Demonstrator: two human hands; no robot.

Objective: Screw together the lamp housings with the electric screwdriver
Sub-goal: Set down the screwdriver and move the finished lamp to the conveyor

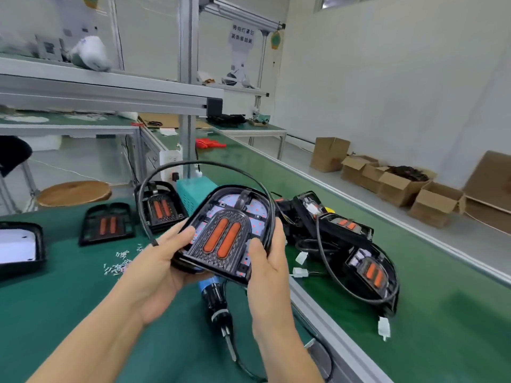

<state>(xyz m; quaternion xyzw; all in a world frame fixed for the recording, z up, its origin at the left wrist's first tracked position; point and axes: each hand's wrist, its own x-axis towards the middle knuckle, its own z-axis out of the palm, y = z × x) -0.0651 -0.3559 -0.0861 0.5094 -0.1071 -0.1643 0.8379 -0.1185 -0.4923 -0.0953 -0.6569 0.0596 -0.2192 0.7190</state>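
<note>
Both my hands hold one black lamp housing (pixel 221 230) with two orange strips above the green bench. My left hand (pixel 154 261) grips its left edge, thumb on top. My right hand (pixel 265 261) grips its right edge, thumb on the face. The housing's black cable (pixel 193 164) loops up over it. The electric screwdriver (pixel 218 302), blue and black, lies on the mat under the housing, tip toward me. Loose screws (pixel 119 264) are scattered to the left.
Two more housings (pixel 106 223) lie at the back left by a teal box (pixel 193 189). A pile of wired housings (pixel 359 258) lies on the green conveyor at right. A white-faced part (pixel 19 247) sits far left. Cardboard boxes (pixel 401 181) line the floor.
</note>
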